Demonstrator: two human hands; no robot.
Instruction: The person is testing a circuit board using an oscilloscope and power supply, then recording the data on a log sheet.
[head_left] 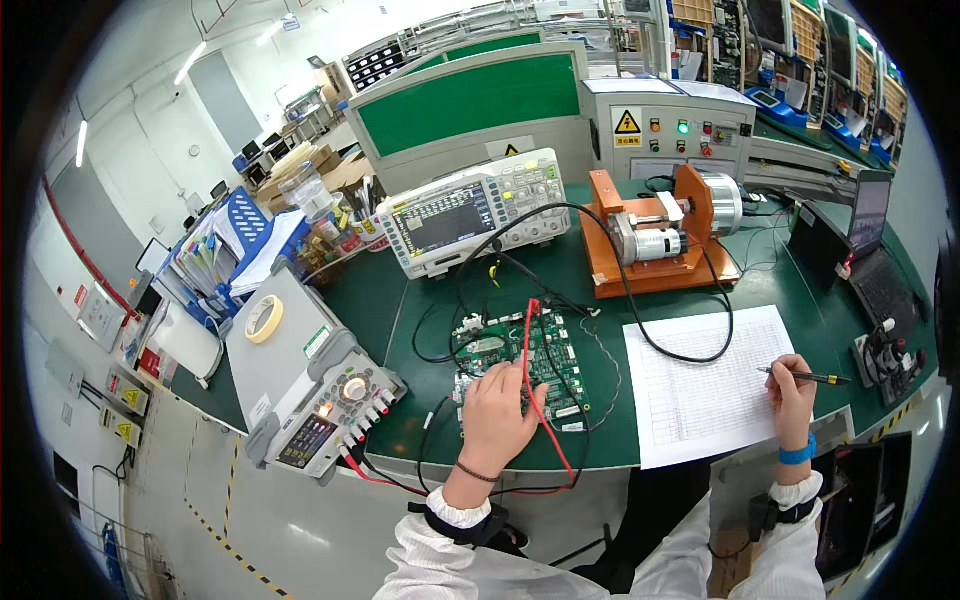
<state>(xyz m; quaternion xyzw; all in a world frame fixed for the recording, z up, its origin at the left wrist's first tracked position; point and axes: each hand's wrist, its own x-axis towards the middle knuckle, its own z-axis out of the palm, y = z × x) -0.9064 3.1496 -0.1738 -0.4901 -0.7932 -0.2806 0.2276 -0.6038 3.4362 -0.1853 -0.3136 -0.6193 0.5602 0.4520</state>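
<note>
My left hand [500,415] lies over the near left part of a green circuit board [560,365], fingers bent a little and the thumb apart, touching the board. Its fingertips are partly hard to make out. A red test lead [528,345] crosses the board just beside the thumb, with black cables around it. In my right hand [792,400] is a black and yellow pen [815,377], pinched between the fingers above the right edge of a printed paper form [700,390]. The form lies flat to the right of the board.
Beyond the board stand an oscilloscope [470,212] and an orange motor stand [660,240]. A bench power supply [320,415] with a tape roll [264,319] on top sits at left. A laptop [865,240] is far right. A thick black cable [625,265] loops over the table.
</note>
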